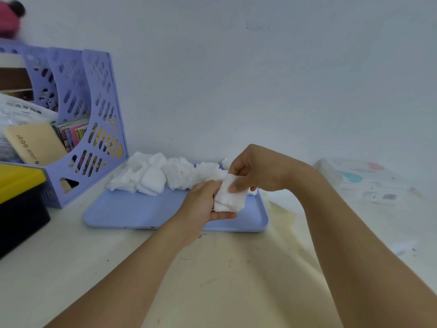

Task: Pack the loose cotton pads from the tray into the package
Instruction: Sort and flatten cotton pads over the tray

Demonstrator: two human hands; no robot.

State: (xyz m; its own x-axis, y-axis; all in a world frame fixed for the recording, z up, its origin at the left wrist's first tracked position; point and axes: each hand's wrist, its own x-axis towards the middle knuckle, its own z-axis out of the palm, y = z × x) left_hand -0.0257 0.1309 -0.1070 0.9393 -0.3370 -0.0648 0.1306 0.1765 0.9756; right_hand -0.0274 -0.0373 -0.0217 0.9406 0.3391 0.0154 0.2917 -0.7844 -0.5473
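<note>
At the far left edge of the bench (71,268), a yellow-topped black box (21,204) is seen, and just behind it a lilac perforated file rack (99,129) is stood against the white wall (260,79), filled with papers, a tan booklet (35,143) and coloured magazines. A blurred pink object (10,17) is glimpsed above the rack. To the right of the rack, a lilac tray (132,214) is laid flat on the bench, and the loose cotton pads (160,176) are heaped in a ragged row along its far side, some spilling past the left rim. Over the tray's right half, the left hand (201,204) is held palm inward, and a small stack of pads (230,196) is cradled against its fingers (224,216), which are curled under and behind the stack. The same stack is pinched from above by the right hand (255,169), its thumb pressed on the front face and its other fingers bent behind. Both bare forearms are stretched in from the bottom edge. Farther right, well apart from the tray, the package (361,181) is lain on the bench near the wall, a clear wrapper printed with pink and blue shapes; whether it is opened cannot be told.
</note>
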